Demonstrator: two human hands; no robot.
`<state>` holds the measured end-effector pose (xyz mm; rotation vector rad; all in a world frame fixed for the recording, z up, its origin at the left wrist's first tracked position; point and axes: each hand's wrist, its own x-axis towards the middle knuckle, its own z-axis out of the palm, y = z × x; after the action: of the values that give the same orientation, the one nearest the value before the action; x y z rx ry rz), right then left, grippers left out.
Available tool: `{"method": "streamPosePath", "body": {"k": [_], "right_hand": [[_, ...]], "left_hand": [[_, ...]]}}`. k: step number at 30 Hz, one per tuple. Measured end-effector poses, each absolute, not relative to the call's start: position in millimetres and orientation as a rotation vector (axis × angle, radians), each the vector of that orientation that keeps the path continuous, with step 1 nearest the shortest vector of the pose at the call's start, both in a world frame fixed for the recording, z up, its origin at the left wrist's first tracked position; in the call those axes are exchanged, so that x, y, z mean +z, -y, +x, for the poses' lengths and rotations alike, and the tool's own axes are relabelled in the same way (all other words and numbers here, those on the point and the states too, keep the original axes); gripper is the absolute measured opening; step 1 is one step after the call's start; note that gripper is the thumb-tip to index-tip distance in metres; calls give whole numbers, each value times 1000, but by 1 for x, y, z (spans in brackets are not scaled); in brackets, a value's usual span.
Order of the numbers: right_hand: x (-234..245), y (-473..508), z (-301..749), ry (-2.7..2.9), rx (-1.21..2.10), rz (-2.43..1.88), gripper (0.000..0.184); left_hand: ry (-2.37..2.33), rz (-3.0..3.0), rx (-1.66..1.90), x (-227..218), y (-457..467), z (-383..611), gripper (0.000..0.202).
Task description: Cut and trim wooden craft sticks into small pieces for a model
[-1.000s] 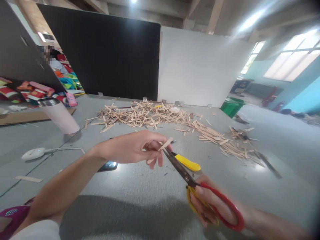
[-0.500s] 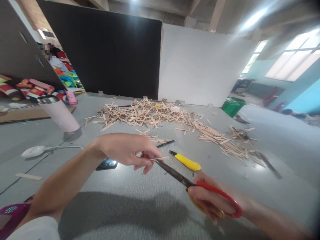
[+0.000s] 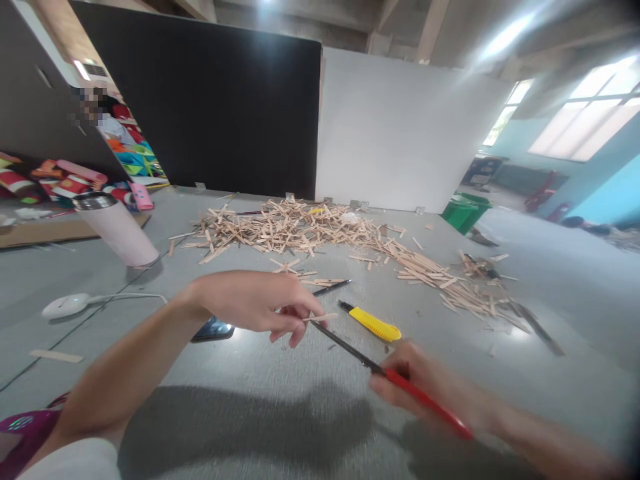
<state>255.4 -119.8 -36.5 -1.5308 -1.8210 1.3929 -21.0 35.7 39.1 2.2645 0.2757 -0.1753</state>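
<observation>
My left hand [image 3: 260, 301] pinches a short, thin wooden stick [image 3: 327, 316] between thumb and fingers above the table. In my right hand [image 3: 407, 377] is a pair of scissors [image 3: 350, 347] with red handles, turned nearly edge-on. Their blade tips reach the underside of the stick, close to my left fingertips; whether they touch it I cannot tell. Just beyond the scissors lies a yellow utility knife [image 3: 374, 323]. A dark pen-like tool [image 3: 333, 288] rests behind my left fingers.
A heap of wooden sticks [image 3: 280, 227] spreads across the back of the grey table [image 3: 240, 413], trailing right. At left stand a pink tumbler [image 3: 120, 230] and a white corded device [image 3: 67, 306]. A phone [image 3: 214, 328] lies under my left wrist. Black and white panels [image 3: 400, 127] rise behind.
My right hand has rolled the scissors from showing their handle loops to nearly edge-on. My left hand and the stick stay almost in place.
</observation>
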Motion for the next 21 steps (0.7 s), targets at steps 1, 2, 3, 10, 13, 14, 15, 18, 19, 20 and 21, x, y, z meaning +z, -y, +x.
{"method": "streamPosePath", "body": {"k": [1, 2, 3, 10, 13, 14, 15, 18, 19, 20, 21], "right_hand": [[-41, 120, 255, 1886, 1261, -1555, 58], [-45, 120, 255, 1967, 1119, -1592, 58], [-49, 120, 255, 2040, 988, -1631, 56], [-70, 118, 259, 2322, 423, -1659, 39], [-71, 115, 261, 2497, 91, -1671, 21], [-70, 114, 262, 2550, -8, -1677, 15], [-69, 113, 263, 2600, -93, -1676, 11], [-66, 110, 263, 2708, -268, -1654, 6], [-65, 110, 263, 2728, -308, -1647, 5], [-65, 109, 263, 2739, -347, -1640, 6], [-65, 109, 263, 2744, -390, -1636, 6]], "left_hand": [[-295, 2266, -167, 39, -36, -21, 22], [-307, 2267, -164, 38, -36, -21, 22], [-316, 2266, -164, 38, -37, -21, 23], [-345, 2243, -255, 37, -44, -21, 23], [-332, 2310, -268, 36, -43, -20, 27], [-335, 2328, -265, 35, -41, -20, 28], [-343, 2344, -260, 35, -40, -19, 28], [-375, 2365, -262, 33, -38, -17, 29], [-374, 2367, -268, 33, -38, -16, 29], [-374, 2369, -273, 33, -38, -16, 29], [-374, 2374, -277, 33, -38, -15, 29]]}}
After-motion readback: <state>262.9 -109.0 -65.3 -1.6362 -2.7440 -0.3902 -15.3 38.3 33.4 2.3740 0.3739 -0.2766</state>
